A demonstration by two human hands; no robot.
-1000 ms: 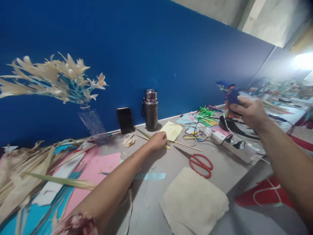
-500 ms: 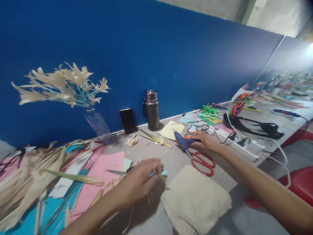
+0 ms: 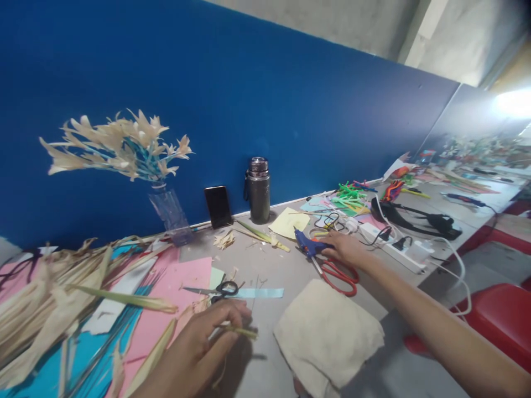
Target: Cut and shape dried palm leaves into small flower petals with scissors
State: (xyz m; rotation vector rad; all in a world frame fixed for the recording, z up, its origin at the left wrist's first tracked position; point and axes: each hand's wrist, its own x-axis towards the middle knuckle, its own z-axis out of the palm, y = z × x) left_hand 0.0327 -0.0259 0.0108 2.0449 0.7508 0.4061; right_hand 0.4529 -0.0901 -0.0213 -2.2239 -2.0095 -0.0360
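Observation:
My left hand (image 3: pixel 207 340) pinches a thin greenish stalk (image 3: pixel 238 331) whose end sticks out past the fingertips. Just beyond it lie small black-handled scissors (image 3: pixel 227 288) and a light blue strip (image 3: pixel 261 293). My right hand (image 3: pixel 342 247) has its fingers on the handle of a blue glue gun (image 3: pixel 307 244), partly hiding it. Under the gun are large red-handled scissors (image 3: pixel 342 276). Nearer to me, between the hands, lies a folded beige cloth (image 3: pixel 327 334).
Dry husks (image 3: pixel 53 298) and pink paper (image 3: pixel 186 279) cover the left side. A bottle vase (image 3: pixel 168 213) of husk flowers, a phone (image 3: pixel 218 206) and a dark flask (image 3: pixel 259 190) stand by the blue wall. A power strip (image 3: pixel 392 249) with cables lies right, near a red chair (image 3: pixel 498 309).
My left hand has drawn back toward me and left with the stalk, uncovering the black-handled scissors and blue strip. My right hand stays at the glue gun; the view has shifted slightly.

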